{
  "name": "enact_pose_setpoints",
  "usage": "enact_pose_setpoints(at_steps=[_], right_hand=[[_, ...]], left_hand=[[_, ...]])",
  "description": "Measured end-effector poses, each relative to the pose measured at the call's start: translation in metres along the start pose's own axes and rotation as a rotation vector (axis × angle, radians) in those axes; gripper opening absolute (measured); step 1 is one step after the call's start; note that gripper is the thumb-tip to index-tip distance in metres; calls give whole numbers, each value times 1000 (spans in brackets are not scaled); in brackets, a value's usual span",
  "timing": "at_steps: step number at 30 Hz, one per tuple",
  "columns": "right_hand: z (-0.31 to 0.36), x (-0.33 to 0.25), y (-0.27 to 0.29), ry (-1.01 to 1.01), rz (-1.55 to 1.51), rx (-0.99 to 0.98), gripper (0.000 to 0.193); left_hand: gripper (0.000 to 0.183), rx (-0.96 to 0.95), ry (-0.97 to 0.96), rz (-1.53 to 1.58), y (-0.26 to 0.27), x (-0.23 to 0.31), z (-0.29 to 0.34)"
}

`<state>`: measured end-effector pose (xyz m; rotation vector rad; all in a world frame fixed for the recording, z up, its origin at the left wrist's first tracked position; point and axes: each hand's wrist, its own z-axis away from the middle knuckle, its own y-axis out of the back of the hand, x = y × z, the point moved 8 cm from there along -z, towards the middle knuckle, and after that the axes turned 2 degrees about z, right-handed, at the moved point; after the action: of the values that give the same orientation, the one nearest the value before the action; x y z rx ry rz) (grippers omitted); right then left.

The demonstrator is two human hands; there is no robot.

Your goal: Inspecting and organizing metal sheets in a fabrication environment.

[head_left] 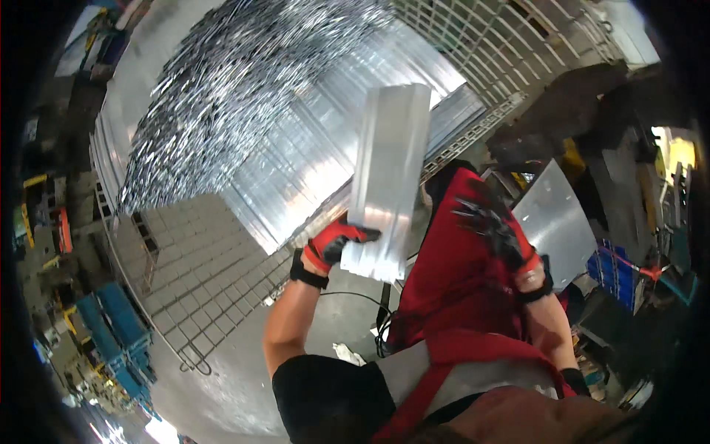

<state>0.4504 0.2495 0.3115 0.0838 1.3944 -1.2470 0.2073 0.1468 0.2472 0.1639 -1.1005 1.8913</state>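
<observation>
My left hand (336, 240), in a red and black glove, grips the lower end of a long shiny channel-shaped metal piece (390, 159). Several layered edges show at its near end, so it looks like a nested stack. The piece stands out away from me, in front of a wire basket (214, 277). Over my red apron (451, 274), my gloved right hand (495, 226) has its fingers stretched out and somewhat apart, holding nothing. Inside the basket lie rows of similar metal pieces (303, 148), beside a dense mass of thin metal edges (229, 89).
The basket's mesh side (510, 44) rises at the far right. A bare sheet-metal panel (558, 222) stands right of my right hand, with a blue rack (614, 274) beyond it. Teal bins (115, 325) are at the left. A thin dark cable (355, 294) runs near my apron.
</observation>
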Motion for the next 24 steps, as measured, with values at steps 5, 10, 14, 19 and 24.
enact_pose_setpoints(at_steps=[5,10,14,19,24], right_hand=[[-26,20,6,-32,-202,207,50],[0,26,30,41,-350,218,43],[28,-2,31,335,-33,312,52],[44,-17,-6,277,-149,151,50],[60,-24,-27,367,-31,-16,63]], left_hand=[[63,-165,251,-347,-89,-11,11],[68,-264,144,-347,-115,-36,-2],[66,-247,-91,-439,-141,-29,9],[60,-211,-146,-524,-169,-39,32],[57,-156,-108,-234,-149,-51,52]])
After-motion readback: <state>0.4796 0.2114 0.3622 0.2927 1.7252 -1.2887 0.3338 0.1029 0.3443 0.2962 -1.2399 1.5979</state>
